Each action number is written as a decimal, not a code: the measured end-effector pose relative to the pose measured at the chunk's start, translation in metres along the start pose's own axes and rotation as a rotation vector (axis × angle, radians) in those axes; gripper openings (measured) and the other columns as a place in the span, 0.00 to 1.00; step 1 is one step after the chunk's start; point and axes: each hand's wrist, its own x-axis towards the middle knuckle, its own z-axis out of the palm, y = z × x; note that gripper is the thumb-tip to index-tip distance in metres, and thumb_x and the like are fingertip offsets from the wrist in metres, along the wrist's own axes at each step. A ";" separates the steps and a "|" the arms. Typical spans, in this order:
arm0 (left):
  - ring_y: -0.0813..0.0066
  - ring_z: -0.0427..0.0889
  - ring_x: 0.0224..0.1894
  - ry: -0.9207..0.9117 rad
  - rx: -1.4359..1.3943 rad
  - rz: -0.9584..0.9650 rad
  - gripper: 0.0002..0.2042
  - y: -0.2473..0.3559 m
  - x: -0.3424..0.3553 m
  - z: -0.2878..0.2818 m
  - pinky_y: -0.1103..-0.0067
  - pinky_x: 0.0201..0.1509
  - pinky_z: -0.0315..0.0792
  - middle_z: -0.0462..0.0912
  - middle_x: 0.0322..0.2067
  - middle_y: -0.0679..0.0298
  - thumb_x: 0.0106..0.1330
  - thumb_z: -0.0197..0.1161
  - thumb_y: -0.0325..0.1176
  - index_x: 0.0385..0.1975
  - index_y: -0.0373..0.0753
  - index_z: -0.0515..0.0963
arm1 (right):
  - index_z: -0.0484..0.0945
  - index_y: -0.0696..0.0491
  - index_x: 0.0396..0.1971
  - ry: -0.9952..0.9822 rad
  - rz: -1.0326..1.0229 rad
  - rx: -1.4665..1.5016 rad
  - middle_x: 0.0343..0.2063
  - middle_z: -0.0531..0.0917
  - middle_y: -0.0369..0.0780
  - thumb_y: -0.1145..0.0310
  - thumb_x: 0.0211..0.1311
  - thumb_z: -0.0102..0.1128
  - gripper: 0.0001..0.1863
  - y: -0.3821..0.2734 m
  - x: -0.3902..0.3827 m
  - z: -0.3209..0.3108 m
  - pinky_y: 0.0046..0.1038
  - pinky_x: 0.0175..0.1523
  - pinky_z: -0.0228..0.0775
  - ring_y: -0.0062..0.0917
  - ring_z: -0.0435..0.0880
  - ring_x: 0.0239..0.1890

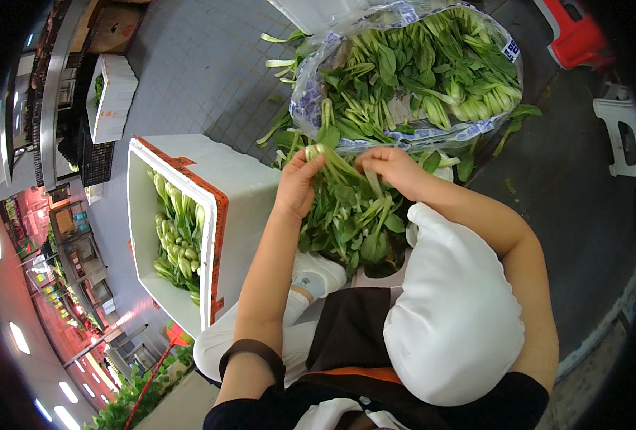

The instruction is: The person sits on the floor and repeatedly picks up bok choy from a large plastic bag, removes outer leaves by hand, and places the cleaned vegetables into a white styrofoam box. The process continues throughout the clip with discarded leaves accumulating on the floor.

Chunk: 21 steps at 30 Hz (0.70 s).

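My left hand (300, 183) is closed around the pale base of a bok choy (341, 169), its leaves pointing to the right and down. Close beside it, my right hand (393, 170) has its fingers pinched together at a bok choy stalk (372, 183) from the same bunch. Below both hands lies a heap of loose green leaves (357, 233) between my legs. Just beyond them a large clear plastic bag with blue print (305, 107) lies spread wide, full of bok choy (418, 68).
On the left, a white foam box with orange tape (250, 175) stands with bok choy (178, 233) inside. A red stool (576, 39) and a white stool (621, 132) are at the far right. Another foam box (117, 98) sits by shelving at the far left.
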 end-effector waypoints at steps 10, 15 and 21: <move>0.71 0.77 0.43 0.052 -0.089 -0.088 0.10 0.011 0.005 -0.029 0.75 0.50 0.71 0.78 0.41 0.59 0.66 0.51 0.28 0.44 0.34 0.69 | 0.75 0.59 0.32 0.192 -0.111 -0.764 0.25 0.80 0.39 0.68 0.53 0.60 0.11 -0.024 -0.002 0.003 0.25 0.33 0.68 0.22 0.75 0.25; 0.73 0.76 0.44 0.024 -0.060 -0.091 0.10 0.007 -0.001 -0.002 0.76 0.50 0.69 0.77 0.41 0.64 0.66 0.51 0.27 0.45 0.36 0.69 | 0.74 0.60 0.35 0.469 -0.648 -0.545 0.32 0.80 0.41 0.67 0.53 0.62 0.13 -0.039 0.010 0.009 0.29 0.37 0.70 0.28 0.78 0.30; 0.79 0.74 0.42 -0.035 -0.045 -0.080 0.11 0.005 0.001 0.011 0.80 0.48 0.67 0.76 0.40 0.66 0.63 0.56 0.28 0.44 0.36 0.69 | 0.76 0.58 0.38 0.099 -0.303 -0.396 0.25 0.80 0.39 0.70 0.52 0.62 0.14 -0.022 0.017 0.007 0.24 0.34 0.69 0.21 0.78 0.27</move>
